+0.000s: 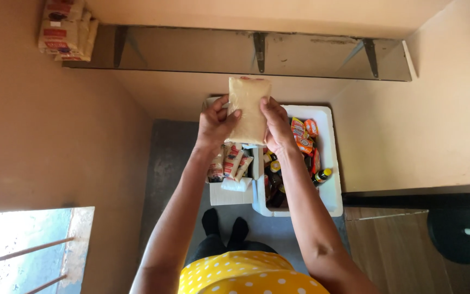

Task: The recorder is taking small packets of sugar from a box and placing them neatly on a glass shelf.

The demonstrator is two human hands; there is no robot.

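I hold a flat beige packet [248, 109] up in front of me with both hands. My left hand [216, 124] grips its left edge and my right hand [277, 126] grips its right edge. Below them on the floor stands a white foam box [330, 163] holding dark bottles with yellow caps [322, 175] and orange snack packs [304, 133]. Beside it on the left, a smaller white carton [232, 193] holds several more beige and red packets [235, 163].
A metal wall shelf [235, 54] runs overhead, with a stack of similar packets [66, 30] at its left end. A window with bars [28, 247] is lower left. A wooden surface [403, 245] and a dark round stool [458, 234] are on the right.
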